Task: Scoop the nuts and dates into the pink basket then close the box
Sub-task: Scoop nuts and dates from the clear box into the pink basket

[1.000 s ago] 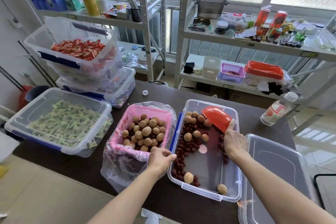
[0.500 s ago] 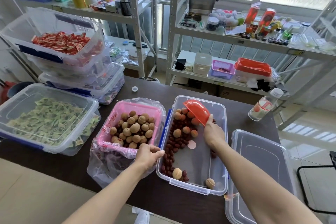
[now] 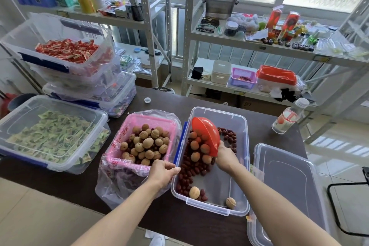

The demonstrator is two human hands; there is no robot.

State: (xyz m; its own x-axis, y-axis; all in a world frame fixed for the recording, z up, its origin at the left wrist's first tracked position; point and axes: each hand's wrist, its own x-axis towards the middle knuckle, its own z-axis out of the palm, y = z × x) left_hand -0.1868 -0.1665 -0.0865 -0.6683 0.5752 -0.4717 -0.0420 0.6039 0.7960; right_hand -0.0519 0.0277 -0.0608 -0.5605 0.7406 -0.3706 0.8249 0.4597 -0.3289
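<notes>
Right hand (image 3: pixel 226 157) grips the red scoop (image 3: pixel 206 135) over walnuts inside the clear box (image 3: pixel 238 210); pink basket (image 3: pixel 139 121) lies just left, its near rim held by left hand (image 3: pixel 162 171).

On the worktop (image 3: pixel 199 102) I see the basket (image 3: pixel 127 126) left of the box (image 3: pixel 242 146), touching it. The lid (image 3: pixel 289 181) lies right of the box. The bottle (image 3: pixel 287 118) stands behind the lid, and stacked tubs (image 3: pixel 60 78) sit far left.
</notes>
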